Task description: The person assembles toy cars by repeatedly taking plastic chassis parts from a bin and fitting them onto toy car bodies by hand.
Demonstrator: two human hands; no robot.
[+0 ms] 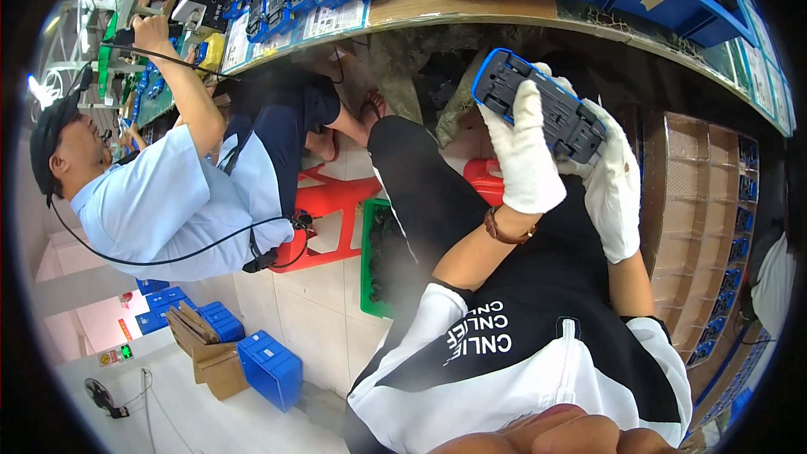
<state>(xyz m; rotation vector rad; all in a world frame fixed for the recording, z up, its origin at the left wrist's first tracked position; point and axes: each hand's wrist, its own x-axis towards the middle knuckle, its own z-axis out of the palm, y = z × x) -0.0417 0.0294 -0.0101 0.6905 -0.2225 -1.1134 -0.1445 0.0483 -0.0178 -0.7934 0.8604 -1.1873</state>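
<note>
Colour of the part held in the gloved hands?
Black part with a blue rim; head view.

the floor (311, 311) has pale tiles. a red stool (332, 202) stands on it. a long wooden worktop (471, 8) runs above, and blue bins (269, 370) sit near cardboard boxes (214, 361).

Two white-gloved hands are seen, the left hand (528, 155) and the right hand (612, 193), and one blue-framed black module (538, 105) is gripped between them. One brown wristband (504, 229) is counted below the left hand. One red stool (332, 206) and one green crate (374, 256) are spotted to the left.
</note>
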